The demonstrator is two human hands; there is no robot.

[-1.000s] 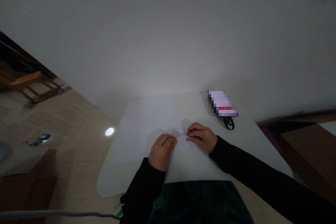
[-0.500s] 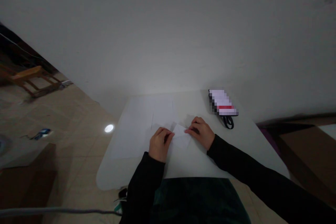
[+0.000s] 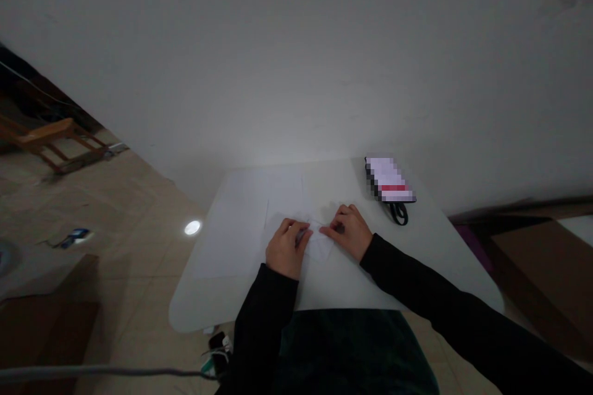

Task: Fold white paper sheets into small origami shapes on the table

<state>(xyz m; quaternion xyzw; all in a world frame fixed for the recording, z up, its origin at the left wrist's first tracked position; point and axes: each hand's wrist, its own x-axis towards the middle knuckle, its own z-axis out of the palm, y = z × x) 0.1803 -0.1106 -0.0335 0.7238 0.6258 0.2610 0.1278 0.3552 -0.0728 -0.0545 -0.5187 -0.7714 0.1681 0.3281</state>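
Observation:
A small folded piece of white paper [image 3: 319,248] lies on the white table [image 3: 370,278], between my two hands. My left hand [image 3: 288,247] pinches its left side between thumb and fingertips. On the other side my right hand [image 3: 348,229] pinches the paper's upper right part with thumb and forefinger. The fingertips of both hands are close together near the top of the paper. Its exact folds are hard to make out in the dim light.
White sheets of paper [image 3: 236,222] cover the left part of the table. A blurred-out flat item [image 3: 391,179] with a black strap [image 3: 398,213] lies at the back right. Behind the table rises a wall [image 3: 296,74]. A wooden chair [image 3: 55,133] stands far left.
My hands have moved closer together, the fingertips nearly meeting over the paper. The view has shifted slightly.

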